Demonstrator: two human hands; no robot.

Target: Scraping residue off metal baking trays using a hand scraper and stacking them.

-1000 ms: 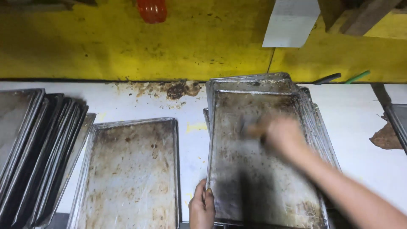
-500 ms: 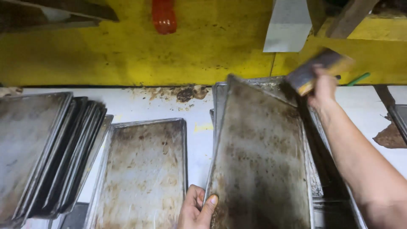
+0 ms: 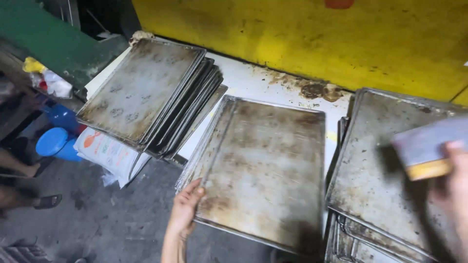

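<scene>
Presently, item one: the white bench [image 3: 253, 80], running along a stained yellow wall [image 3: 302, 34], with burnt crumbs [image 3: 317, 91] caked at its back edge.

Item two: a leaning stack of trays [image 3: 146, 90] at the bench's left end, fanned out and tilted, its lower corner hanging past the front edge.

Item three: the middle tray [image 3: 268, 170], a rust-mottled metal baking sheet, lying on a thin pile of its own with its near edge out over the bench's front edge. My left hand [image 3: 186, 207] pinches its near left corner, thumb on top, fingers under the rim.

Item four: the right-hand tray [image 3: 385, 170], topping another pile at the bench's right end, just beside the middle one and apart from it.

Item five: a white sack [image 3: 109, 153] on the floor below the left end, with blue tubs [image 3: 56, 141] near it and another person's sandalled foot [image 3: 46, 200] further left.

Item six: a flat scraper [image 3: 426, 146], grey blade with a yellowish lower edge, gripped in my right hand [image 3: 451, 190] above the right-hand tray; the hand is blurred, fingers closed on the tool.

Risks, as I judge them: the middle tray overhangs and is held by one corner only, so a loose pinch could tip it off the front edge. The fanned stack could slide toward the sack if nudged.
</scene>
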